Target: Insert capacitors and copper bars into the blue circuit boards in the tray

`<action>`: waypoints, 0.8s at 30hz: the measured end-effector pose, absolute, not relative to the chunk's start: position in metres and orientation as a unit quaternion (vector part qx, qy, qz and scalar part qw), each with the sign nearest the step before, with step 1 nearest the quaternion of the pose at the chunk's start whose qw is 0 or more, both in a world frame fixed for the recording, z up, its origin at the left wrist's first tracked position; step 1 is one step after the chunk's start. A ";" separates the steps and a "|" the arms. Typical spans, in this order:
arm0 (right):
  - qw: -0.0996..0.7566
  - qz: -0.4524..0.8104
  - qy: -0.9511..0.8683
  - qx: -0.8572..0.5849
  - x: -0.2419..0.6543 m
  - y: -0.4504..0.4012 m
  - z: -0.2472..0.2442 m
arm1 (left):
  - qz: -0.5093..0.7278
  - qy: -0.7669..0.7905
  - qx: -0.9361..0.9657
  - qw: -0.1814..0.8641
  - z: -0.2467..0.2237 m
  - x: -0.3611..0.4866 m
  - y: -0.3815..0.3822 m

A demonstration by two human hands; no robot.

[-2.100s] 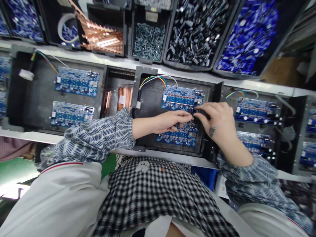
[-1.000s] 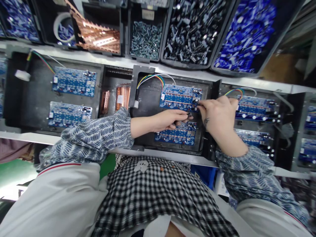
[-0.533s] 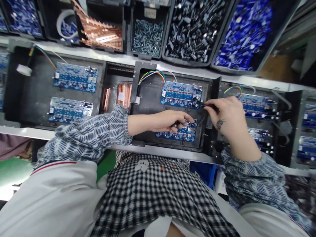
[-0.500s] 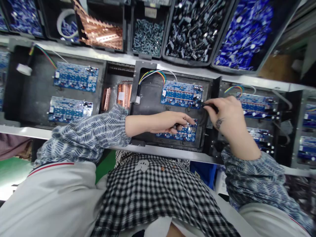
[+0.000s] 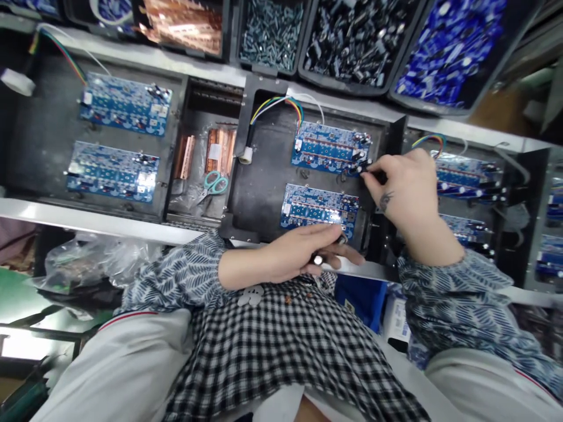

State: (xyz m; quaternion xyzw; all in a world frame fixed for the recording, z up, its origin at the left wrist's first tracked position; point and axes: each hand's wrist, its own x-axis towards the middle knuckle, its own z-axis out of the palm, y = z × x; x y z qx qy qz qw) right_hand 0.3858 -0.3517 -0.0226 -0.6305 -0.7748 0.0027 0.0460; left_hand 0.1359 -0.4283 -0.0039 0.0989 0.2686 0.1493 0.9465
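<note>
My right hand (image 5: 404,196) pinches a small black capacitor (image 5: 363,170) at the lower right corner of the upper blue circuit board (image 5: 325,146). Other black capacitors stand along that corner. Palm turned partly up, my left hand (image 5: 299,252) is near the tray's front edge, just below the lower circuit board (image 5: 319,205). Its fingers curl loosely around a few small capacitors (image 5: 318,259), one showing a silver end. Both boards lie in a black tray (image 5: 264,187), and coloured wires (image 5: 275,104) run from the upper one.
Behind the rail stand bins of black capacitors (image 5: 358,44), small grey parts (image 5: 271,36), blue parts (image 5: 453,50) and copper strips (image 5: 185,26). Scissors (image 5: 215,182) lie in the compartment left of my tray. More trays with circuit boards (image 5: 125,102) are on both sides.
My left hand has drawn back from over the lower board to the tray's front edge, uncovering most of that board. The right hand stays at the upper board's corner. The view has shifted.
</note>
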 end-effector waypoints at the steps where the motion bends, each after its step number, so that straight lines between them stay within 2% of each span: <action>1: 0.039 0.011 -0.772 -0.634 0.383 -0.354 -0.020 | 0.165 0.284 0.083 0.941 -0.006 0.141 -0.430; 3: 0.043 0.031 -0.775 -0.629 0.377 -0.363 -0.010 | 0.199 0.303 0.052 0.931 -0.009 0.148 -0.433; 9: 0.166 0.087 -0.858 -0.477 0.351 -0.437 0.017 | 0.261 0.312 0.006 0.913 -0.015 0.160 -0.443; 14: 0.142 0.032 -0.852 -0.502 0.344 -0.478 0.008 | 0.250 0.302 0.004 0.920 -0.020 0.170 -0.449; 18: 0.144 0.054 -0.837 -0.526 0.364 -0.464 -0.006 | 0.231 0.324 -0.020 0.917 -0.020 0.167 -0.450; 24: 0.091 0.008 -0.828 -0.553 0.375 -0.445 -0.026 | 0.177 0.304 0.015 0.936 -0.023 0.153 -0.455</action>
